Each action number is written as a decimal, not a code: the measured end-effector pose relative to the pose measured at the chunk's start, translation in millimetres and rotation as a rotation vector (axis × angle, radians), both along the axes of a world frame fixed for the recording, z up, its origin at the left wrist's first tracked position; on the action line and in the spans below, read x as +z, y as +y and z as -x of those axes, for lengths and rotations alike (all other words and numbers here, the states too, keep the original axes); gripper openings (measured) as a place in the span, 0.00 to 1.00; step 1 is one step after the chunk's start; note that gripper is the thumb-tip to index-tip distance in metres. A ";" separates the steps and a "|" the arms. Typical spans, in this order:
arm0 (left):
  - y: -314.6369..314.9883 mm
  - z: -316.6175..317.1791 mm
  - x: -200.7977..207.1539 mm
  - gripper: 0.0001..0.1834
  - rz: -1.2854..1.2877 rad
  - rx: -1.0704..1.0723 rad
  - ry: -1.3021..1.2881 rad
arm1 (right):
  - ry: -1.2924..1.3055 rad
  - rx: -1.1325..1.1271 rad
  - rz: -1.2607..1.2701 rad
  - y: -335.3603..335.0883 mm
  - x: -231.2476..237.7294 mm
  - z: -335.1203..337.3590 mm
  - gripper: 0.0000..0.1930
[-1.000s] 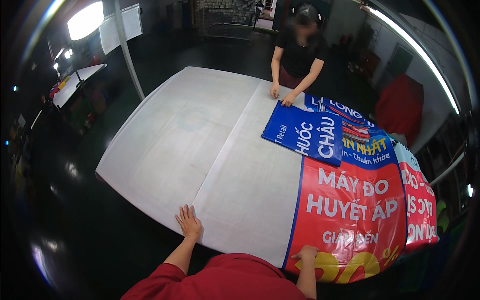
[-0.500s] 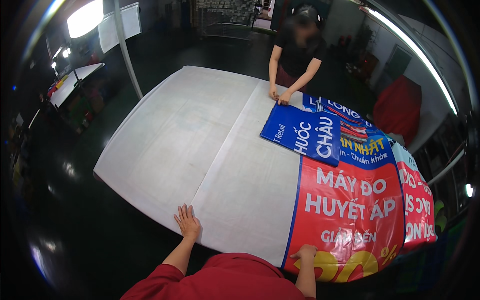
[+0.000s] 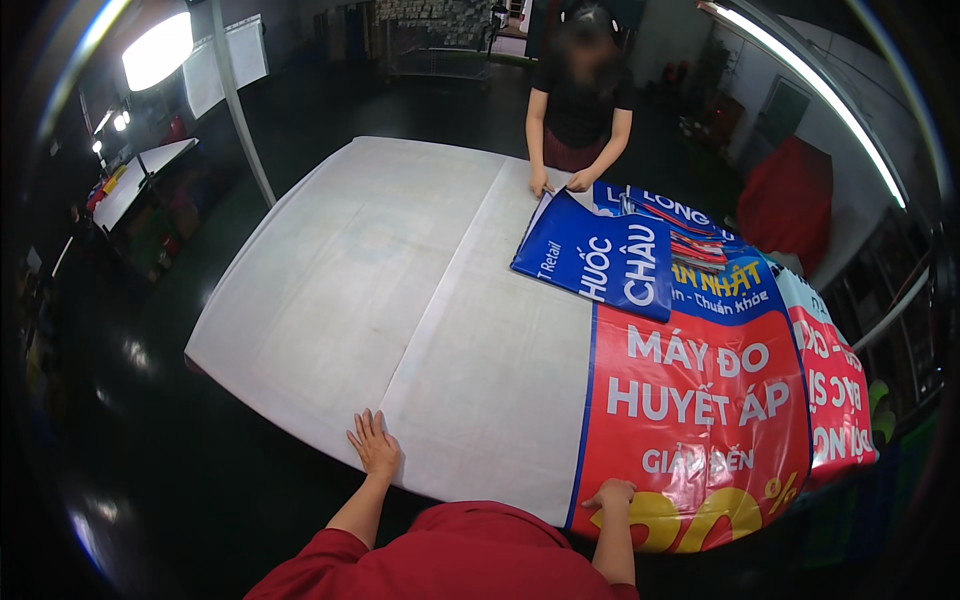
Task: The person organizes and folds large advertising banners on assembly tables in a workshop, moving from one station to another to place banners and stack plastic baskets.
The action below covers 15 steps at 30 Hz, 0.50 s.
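Note:
My left hand (image 3: 375, 446) lies open with its fingers spread on the near edge of the white sheet (image 3: 320, 270) covering the table. To the right, my right hand (image 3: 610, 494) rests on the left part of a large red banner (image 3: 690, 430) with white and yellow lettering. Its thumb stands apart from its bent fingers, and I see nothing held in it. Across the table, a person's hands (image 3: 560, 184) grip the far edge of a folded blue banner (image 3: 600, 250), which lies partly over the red one.
More folded banners (image 3: 697, 250) are stacked at the far right. A light blue and red banner (image 3: 835, 390) hangs over the right edge. A metal pole (image 3: 240, 110) and a bright lamp (image 3: 158, 52) stand at the far left. Behind the right side is a red-covered object (image 3: 790, 205).
The other person's hands have moved apart along the blue banner's far edge, and its corner is lifted a little. My hands stay in place; the view has shifted slightly.

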<state>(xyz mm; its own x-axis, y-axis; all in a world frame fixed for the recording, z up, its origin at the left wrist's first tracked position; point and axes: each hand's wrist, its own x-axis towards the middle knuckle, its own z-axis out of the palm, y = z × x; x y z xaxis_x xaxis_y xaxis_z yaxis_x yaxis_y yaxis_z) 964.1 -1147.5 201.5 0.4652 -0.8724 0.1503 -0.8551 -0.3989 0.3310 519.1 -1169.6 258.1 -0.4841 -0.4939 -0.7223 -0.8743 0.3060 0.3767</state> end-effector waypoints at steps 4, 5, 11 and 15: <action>2.2 -1.5 -1.9 0.29 -0.001 -0.003 0.003 | -0.021 0.047 -0.006 -0.1 3.1 -1.6 0.43; 2.7 -1.9 -1.8 0.29 0.002 -0.003 0.013 | -0.022 0.046 -0.007 0.2 4.1 -2.0 0.43; -6.9 2.0 3.8 0.28 0.030 -0.006 0.063 | -0.033 0.101 0.026 7.8 -9.7 10.9 0.36; -19.1 2.0 10.1 0.27 0.093 0.017 0.110 | -0.296 -0.009 0.401 -21.0 47.4 -10.1 0.36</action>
<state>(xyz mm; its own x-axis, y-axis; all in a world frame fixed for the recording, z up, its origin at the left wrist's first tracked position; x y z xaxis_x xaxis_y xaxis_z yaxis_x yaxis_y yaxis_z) 962.1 -1166.6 211.6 0.4983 -0.8486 0.1776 -0.8048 -0.3765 0.4589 529.2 -1190.6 305.5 -0.2929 -0.7573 -0.5838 -0.9225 0.3843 -0.0357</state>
